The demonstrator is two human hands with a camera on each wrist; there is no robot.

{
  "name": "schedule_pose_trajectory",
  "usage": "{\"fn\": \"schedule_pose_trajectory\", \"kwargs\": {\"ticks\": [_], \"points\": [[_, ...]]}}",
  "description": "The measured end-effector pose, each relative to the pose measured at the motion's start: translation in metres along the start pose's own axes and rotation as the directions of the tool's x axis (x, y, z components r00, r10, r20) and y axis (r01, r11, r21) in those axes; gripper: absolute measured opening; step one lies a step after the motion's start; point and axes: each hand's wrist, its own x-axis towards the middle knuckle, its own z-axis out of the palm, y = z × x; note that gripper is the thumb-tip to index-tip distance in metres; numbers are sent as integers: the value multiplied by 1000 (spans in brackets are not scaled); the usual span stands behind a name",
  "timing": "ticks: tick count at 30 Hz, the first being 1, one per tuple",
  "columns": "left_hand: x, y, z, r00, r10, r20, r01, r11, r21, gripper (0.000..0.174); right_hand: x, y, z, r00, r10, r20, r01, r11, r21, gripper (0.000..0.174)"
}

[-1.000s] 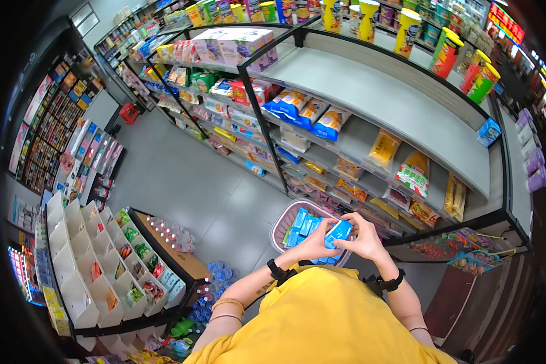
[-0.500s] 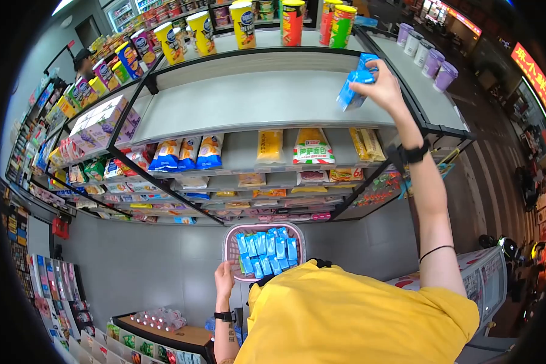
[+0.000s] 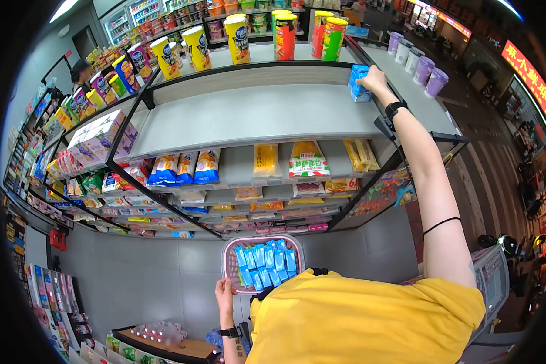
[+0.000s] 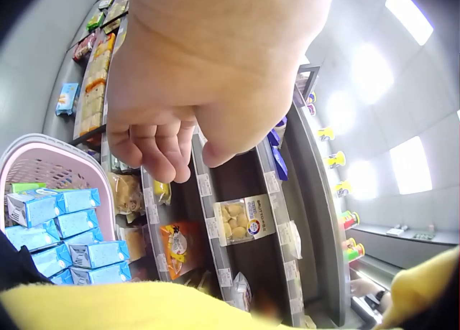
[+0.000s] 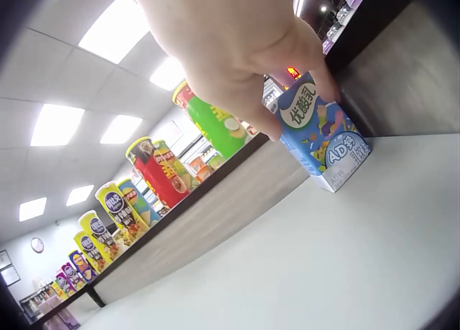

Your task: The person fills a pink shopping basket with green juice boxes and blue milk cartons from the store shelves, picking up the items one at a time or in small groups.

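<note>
On the top shelf (image 3: 249,115), at its right end, a blue drink carton (image 3: 359,91) stands upright by the end panel. My right hand (image 3: 375,80) grips its upper part; in the right wrist view, thumb and fingers of the hand (image 5: 244,50) lie on either side of the carton (image 5: 320,132). The left hand (image 3: 225,295) hangs beside a pink basket (image 3: 227,258) filled with several blue cartons (image 3: 264,256). In the left wrist view the hand (image 4: 194,78) has loosely bent fingers and holds nothing, with the basket (image 4: 43,147) at lower left.
Tall chip cans (image 3: 238,39) line the ledge above the shelf. Bagged bread (image 3: 309,159) and other snacks fill lower shelves. Purple and white cups (image 3: 424,70) stand on the right ledge. A black shelf post (image 3: 127,124) rises at left.
The right hand has gone from above the basket, where both hands were on a blue carton, up to the shelf's right end. The carton, tilted in the air half a second ago, now stands on the shelf.
</note>
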Motion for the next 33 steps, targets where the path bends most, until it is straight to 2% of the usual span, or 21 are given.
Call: {"fn": "schedule_pose_trajectory", "kwargs": {"ticks": [6,10,14,17,23,26,29,33], "points": [[-10,-12,-6,998,-34,-51,34,999,0,24,7,-3,10,999,22,-25,-22,1000,14,54],[-14,-6,-4,997,-47,-63,48,999,6,22,-4,-17,5,998,57,-23,-59,987,-151,42],[-17,-1,-2,998,-36,-59,36,999,6,21,-16,-27,-4,997,-49,-66,22,932,-363,38],[-17,-5,-2,998,-28,-60,28,1000,1,21,-2,-20,6,998,-17,-53,4,974,-227,37],[-17,-22,-4,997,-43,-69,40,999,-33,20,2,-14,10,997,-37,-65,21,972,-235,37],[-19,-30,-6,997,-50,-67,48,999,-21,20,10,-6,18,991,-64,-115,34,968,-249,48],[-19,-26,-3,996,-58,-71,57,998,-18,20,0,-13,9,996,-38,-85,18,974,-224,43],[-13,-27,-3,997,-49,-64,47,998,-35,19,-1,-14,14,992,-34,-122,-5,952,-306,46]]}}
